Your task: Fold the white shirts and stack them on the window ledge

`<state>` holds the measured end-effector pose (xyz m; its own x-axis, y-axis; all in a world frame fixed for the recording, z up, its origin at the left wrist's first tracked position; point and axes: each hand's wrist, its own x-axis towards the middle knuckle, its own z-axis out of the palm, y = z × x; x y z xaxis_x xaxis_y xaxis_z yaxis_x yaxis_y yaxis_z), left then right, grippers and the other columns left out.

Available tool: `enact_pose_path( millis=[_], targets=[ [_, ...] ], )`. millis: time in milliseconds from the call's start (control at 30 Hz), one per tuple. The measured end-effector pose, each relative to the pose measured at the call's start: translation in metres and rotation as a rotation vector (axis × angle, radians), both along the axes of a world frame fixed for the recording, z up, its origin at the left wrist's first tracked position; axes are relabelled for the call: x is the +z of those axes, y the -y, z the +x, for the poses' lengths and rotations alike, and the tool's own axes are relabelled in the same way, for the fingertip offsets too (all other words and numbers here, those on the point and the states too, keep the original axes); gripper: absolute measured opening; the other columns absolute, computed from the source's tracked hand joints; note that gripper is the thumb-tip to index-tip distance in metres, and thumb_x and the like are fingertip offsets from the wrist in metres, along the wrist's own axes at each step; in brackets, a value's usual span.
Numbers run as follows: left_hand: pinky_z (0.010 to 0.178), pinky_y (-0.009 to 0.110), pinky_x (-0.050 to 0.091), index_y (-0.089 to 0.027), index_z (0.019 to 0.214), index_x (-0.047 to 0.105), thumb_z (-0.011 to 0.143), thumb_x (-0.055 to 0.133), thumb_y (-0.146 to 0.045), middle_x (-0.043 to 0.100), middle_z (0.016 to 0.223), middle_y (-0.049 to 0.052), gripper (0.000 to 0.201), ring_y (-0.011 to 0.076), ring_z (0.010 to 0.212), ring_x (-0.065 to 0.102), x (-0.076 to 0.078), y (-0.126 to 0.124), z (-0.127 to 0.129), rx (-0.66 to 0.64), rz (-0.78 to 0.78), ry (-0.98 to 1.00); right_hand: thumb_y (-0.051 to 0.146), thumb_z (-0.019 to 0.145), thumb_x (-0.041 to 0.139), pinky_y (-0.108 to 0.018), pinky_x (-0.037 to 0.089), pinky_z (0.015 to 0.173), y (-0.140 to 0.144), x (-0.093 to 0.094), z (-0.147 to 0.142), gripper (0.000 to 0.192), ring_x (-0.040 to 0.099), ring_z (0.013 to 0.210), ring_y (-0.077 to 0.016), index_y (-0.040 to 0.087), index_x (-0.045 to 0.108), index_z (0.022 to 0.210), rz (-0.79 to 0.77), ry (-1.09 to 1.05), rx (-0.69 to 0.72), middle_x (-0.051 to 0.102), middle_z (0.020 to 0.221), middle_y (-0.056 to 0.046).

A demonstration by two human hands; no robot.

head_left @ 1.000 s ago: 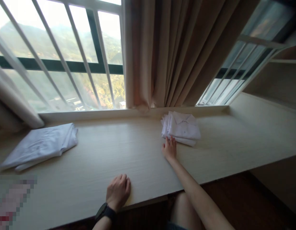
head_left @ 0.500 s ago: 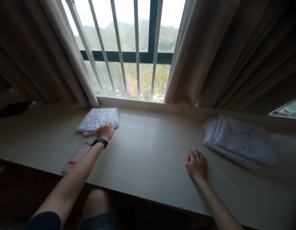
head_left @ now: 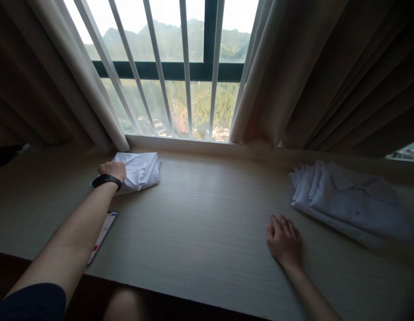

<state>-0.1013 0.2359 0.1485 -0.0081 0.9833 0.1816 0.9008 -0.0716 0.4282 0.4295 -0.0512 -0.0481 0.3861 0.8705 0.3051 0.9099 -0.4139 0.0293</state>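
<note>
Two piles of white cloth lay on the pale wooden desk (head_left: pixel 207 223), one near each hand. There were also two curtains, one at each side of the barred window (head_left: pixel 180 76), and a single phone.

The left hand (head_left: pixel 113 170), with a black watch (head_left: pixel 105 180) on its wrist, was closed in a grip on the near left edge of the white cloth bundle (head_left: pixel 140 170). That bundle was white, soft and bunched, its folds rumpled where the fingers gathered it, and it sat on the desk just ahead of and to the right of the hand, close under the window sill and the left curtain (head_left: pixel 76 80).

The right hand (head_left: pixel 285 243) rested palm down on the desk, fingers loosely spread and holding nothing. Just beyond it and to its right lay the stack of folded shirts (head_left: pixel 347 200), several layers deep, the top one showing a collar; hand and stack were apart. The right curtain (head_left: pixel 327 76) hung behind that stack.

The phone (head_left: pixel 103 234) lay flat on the desk beneath the left forearm, near the front edge.
</note>
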Motion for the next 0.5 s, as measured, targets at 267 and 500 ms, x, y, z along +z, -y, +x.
enact_pose_path(
  millis=[267, 500],
  targets=[
    [0.089, 0.040, 0.045, -0.010, 0.115, 0.062, 0.094, 0.044, -0.024, 0.063, 0.116, 0.015, 0.031, 0.0230, 0.099, 0.057, 0.159, 0.065, 0.057, 0.105, 0.588, -0.378, 0.033, 0.100, 0.035, -0.048, 0.031, 0.111, 0.007, 0.005, -0.009, 0.048, 0.043, 0.136, -0.0318, 0.015, 0.061, 0.136, 0.013, -0.043, -0.023, 0.052, 0.146, -0.016],
    [0.095, 0.039, 0.045, -0.011, 0.092, 0.065, 0.085, 0.061, -0.030, 0.069, 0.092, 0.010, 0.021, 0.0217, 0.094, 0.059, 0.262, 0.153, 0.142, -0.009, 0.599, -0.177, 0.025, 0.097, 0.044, -0.061, 0.026, 0.113, 0.015, 0.090, -0.028, 0.049, 0.033, 0.144, -0.0386, 0.009, 0.053, 0.142, -0.246, -0.515, 0.002, 0.036, 0.155, -0.027]
  ],
)
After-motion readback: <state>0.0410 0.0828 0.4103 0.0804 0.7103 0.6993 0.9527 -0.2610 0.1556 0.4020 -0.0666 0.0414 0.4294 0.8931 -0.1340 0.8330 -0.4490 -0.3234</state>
